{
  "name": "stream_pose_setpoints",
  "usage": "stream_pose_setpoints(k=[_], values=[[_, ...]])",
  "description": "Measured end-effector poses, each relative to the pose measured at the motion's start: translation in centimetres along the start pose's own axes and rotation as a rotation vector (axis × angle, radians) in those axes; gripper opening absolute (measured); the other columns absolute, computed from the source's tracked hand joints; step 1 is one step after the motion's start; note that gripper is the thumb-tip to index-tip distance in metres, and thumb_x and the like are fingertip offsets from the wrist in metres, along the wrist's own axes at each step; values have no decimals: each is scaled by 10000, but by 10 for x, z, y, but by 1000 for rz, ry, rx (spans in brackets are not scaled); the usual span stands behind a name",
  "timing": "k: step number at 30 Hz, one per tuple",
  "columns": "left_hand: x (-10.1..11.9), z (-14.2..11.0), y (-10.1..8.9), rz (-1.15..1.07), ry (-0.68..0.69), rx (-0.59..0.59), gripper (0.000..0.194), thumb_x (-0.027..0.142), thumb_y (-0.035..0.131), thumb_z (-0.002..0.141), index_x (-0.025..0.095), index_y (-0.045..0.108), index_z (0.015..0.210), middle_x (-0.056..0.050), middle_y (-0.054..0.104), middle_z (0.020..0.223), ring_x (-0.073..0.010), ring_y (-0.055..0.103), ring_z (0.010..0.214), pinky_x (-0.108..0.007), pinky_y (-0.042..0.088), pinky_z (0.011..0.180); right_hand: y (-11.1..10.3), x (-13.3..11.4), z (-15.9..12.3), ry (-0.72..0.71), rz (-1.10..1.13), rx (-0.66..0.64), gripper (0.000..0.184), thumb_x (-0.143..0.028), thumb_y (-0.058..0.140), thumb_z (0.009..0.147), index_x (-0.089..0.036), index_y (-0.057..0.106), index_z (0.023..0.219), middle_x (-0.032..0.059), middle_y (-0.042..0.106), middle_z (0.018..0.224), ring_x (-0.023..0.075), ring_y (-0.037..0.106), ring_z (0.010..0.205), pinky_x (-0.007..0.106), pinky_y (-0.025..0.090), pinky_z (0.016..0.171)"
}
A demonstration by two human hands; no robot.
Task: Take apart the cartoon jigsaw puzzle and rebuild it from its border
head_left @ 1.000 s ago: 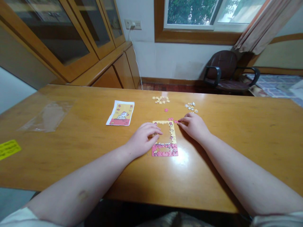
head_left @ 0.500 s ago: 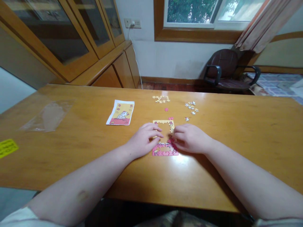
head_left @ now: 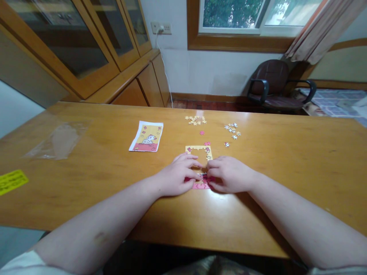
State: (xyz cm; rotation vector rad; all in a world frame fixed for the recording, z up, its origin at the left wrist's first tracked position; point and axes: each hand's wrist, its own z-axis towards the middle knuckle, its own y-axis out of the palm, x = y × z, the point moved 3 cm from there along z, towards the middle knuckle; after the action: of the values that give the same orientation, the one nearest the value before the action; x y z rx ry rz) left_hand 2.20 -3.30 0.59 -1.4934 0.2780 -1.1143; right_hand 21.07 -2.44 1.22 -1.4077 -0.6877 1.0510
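Observation:
A small partly assembled jigsaw puzzle [head_left: 198,152], yellow at the top and pink at the bottom with an empty middle, lies on the wooden table [head_left: 258,214]. My left hand [head_left: 177,177] rests on its left edge with curled fingers pressing down. My right hand [head_left: 229,174] lies on its lower right part, fingertips pinched together over the pink rows. What the fingertips hold is hidden. Both hands nearly touch above the puzzle's pink section.
A reference picture card [head_left: 146,136] lies to the left of the puzzle. Loose yellow pieces [head_left: 195,120], white pieces [head_left: 233,130] and single pink pieces [head_left: 202,133] lie beyond it. A clear plastic bag [head_left: 57,140] and yellow slip [head_left: 11,181] lie far left. A chair [head_left: 272,86] stands behind.
My right hand moved from the puzzle's top right corner down and left to its pink lower part. My left hand slid slightly toward me along the left edge.

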Motion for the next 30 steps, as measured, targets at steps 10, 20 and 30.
stream_pose_setpoints(k=[10,20,30], values=[[3,1,1,7,28,-35,301,149,570,804,306,757,980,-25,634,1227,-284,452,1261,-550,304,1111,-5,-1,1,-4,18,5,216,-319,546,834,-175,707,835,62,633,816,154,538,674,296,407,666],[8,0,0,23,58,-68,288,159,578,801,286,757,988,-62,603,1263,-304,436,1269,-558,297,1108,-4,0,-2,-180,120,16,289,-237,437,818,-182,652,632,50,592,649,152,514,598,289,392,606],[6,-1,2,31,61,-67,281,182,571,814,297,750,998,-51,602,1270,-295,430,1274,-560,296,1110,-3,0,0,-168,144,12,299,-229,431,830,-190,646,626,48,595,645,150,519,598,282,390,601]])
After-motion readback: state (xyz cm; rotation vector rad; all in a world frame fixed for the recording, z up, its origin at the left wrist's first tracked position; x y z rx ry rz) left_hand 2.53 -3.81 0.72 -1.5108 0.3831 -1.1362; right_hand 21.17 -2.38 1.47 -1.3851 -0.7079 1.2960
